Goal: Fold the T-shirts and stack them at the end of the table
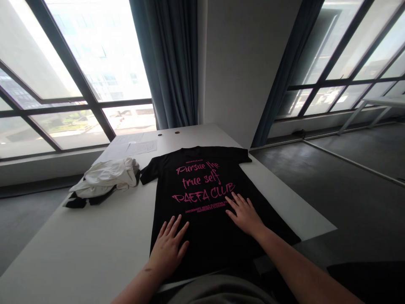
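Beyond the hands and to the left, a wide window of clear panes in dark straight frames [104, 50] lets in bright daylight; farther right of them is a second dark-framed window [341, 46], with a plain pale wall section [243, 55] between the two. Under and around the hands lies a long, flat, smooth white worktop [85, 245], its far end reaching toward the wall. Past that end hangs a pleated blue-grey fabric curtain [175, 63], and a similar dark blue curtain [280, 84] falls to the right. Directly beneath both hands, a black short-sleeved cloth T-shirt with pink brush-style lettering [202, 232] is spread out on the worktop, its neck end away from the hands and its hem end near the wearer's body. Ahead and to the left of the left hand sits a crumpled heap of white and black cloth [110, 177], near the shirt's left sleeve. Beyond that heap lie flat white paper sheets with faint print [142, 147]. The left hand [167, 249] rests palm down on the shirt's lower left part, fingers spread; the right hand [246, 213] rests likewise, farther up and to the right, its fingertips by the end of the lettering. The hands are apart, open and clamped on nothing. Smallest, well ahead of both, are two round holes [176, 132] in the worktop.
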{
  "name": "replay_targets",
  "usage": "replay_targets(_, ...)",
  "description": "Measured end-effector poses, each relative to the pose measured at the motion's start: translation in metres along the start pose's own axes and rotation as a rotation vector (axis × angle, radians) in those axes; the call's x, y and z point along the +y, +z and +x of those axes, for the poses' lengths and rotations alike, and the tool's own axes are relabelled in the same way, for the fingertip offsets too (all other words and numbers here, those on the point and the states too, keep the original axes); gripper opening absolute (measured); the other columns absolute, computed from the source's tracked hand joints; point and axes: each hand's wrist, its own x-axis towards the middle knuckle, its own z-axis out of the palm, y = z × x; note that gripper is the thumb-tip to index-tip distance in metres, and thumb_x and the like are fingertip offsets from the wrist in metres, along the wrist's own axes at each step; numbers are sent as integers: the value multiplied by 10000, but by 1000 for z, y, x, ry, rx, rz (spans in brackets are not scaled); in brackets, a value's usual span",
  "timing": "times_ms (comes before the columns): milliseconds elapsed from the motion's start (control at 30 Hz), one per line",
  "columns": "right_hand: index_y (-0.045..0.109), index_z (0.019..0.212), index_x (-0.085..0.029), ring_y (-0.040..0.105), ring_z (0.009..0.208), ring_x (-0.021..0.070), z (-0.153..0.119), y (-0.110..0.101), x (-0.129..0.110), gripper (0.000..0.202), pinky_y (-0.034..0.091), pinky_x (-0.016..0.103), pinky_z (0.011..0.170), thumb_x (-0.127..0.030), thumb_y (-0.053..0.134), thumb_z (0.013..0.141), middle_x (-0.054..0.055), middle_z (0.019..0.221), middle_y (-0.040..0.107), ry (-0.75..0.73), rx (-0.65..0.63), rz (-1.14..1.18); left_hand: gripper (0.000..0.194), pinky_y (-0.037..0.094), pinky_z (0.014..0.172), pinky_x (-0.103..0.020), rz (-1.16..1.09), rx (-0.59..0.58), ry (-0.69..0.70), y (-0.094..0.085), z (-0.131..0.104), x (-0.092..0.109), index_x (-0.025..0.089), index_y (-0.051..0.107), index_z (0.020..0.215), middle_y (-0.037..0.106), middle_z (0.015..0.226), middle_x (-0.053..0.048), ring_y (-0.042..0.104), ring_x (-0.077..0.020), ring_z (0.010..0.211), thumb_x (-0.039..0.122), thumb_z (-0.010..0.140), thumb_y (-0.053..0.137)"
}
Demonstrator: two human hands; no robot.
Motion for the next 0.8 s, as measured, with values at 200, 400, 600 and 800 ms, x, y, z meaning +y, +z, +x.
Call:
replay_targets(200, 354, 1627, -223, 257, 1557, 335, 0, 2, 30, 690, 244, 525, 1247, -560, 399, 1026, 136, 1697, 268, 85, 27, -40, 636, 280, 1239, -549, -11, -30, 29, -6, -18, -5, 429, 338, 1607, 271, 1708, -2, 324, -330, 1537, 475, 1002, 526)
replay_targets(400, 488, 1547, -160, 337, 1519, 350, 34, -15, 35, 643, 351, 480, 1205, -515, 446, 1012, 173, 1667, 323, 106, 91, -27, 508, 458, 1095, -440, -62, -75, -98, -36, 26, -13, 363, 552, 1487, 516, 1558, -41, 531, -287, 1361, 476, 992, 532)
replay_targets(600, 422, 1589, -134, 298, 1543, 323, 70, -13, 31, 648, 255, 456, 1254, -482, 399, 1044, 172, 1670, 322, 97, 10, 7, 511, 401, 1152, -479, -22, -18, -119, -43, 113, -20, 306, 547, 1500, 467, 1603, -74, 421, -305, 1471, 469, 1019, 491)
replay_targets(800, 310, 1644, -253, 191, 1580, 299, 61, 12, 52, 685, 175, 502, 1273, -571, 330, 1037, 78, 1720, 209, 87, 6, -12, 569, 217, 1267, -518, -39, -62, -162, -13, 133, -31, 363, 431, 1578, 309, 1695, -40, 242, -300, 1572, 501, 1028, 474)
